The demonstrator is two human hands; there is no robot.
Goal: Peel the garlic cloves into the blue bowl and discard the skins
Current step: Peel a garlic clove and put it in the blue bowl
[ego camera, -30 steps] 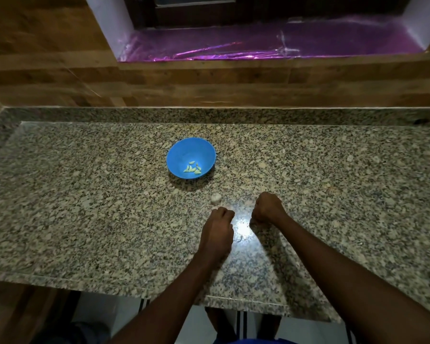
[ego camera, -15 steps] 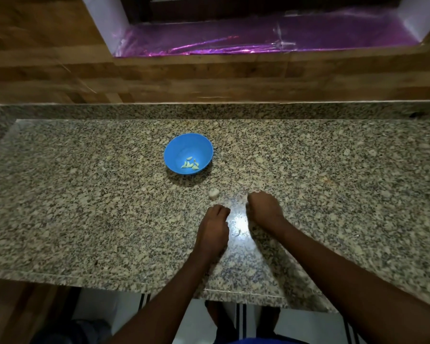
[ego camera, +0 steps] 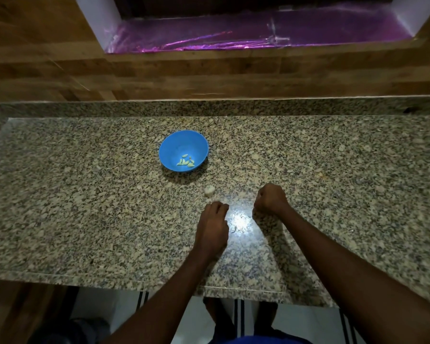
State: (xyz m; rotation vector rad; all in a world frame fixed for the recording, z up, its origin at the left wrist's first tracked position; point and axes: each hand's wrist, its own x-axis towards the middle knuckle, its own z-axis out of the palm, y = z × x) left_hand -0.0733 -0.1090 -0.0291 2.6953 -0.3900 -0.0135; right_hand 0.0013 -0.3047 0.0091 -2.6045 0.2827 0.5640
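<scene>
The blue bowl stands on the granite counter and has several peeled, pale green garlic cloves in its bottom. A small white piece of garlic lies on the counter in front of the bowl. My left hand rests on the counter just below it, fingers curled under with the tips on the stone. My right hand is a closed fist on the counter to the right, with a pale bit of garlic skin showing at its edge. A thin scrap of skin lies between the hands.
A wooden wall rises behind the counter, with a recess lined in shiny purple foil. The counter's front edge is close to my body. A bright light reflection sits between my hands.
My right hand has shifted a little to the right and away from the left hand. My left hand stays put near the garlic piece. The bowl has not moved.
</scene>
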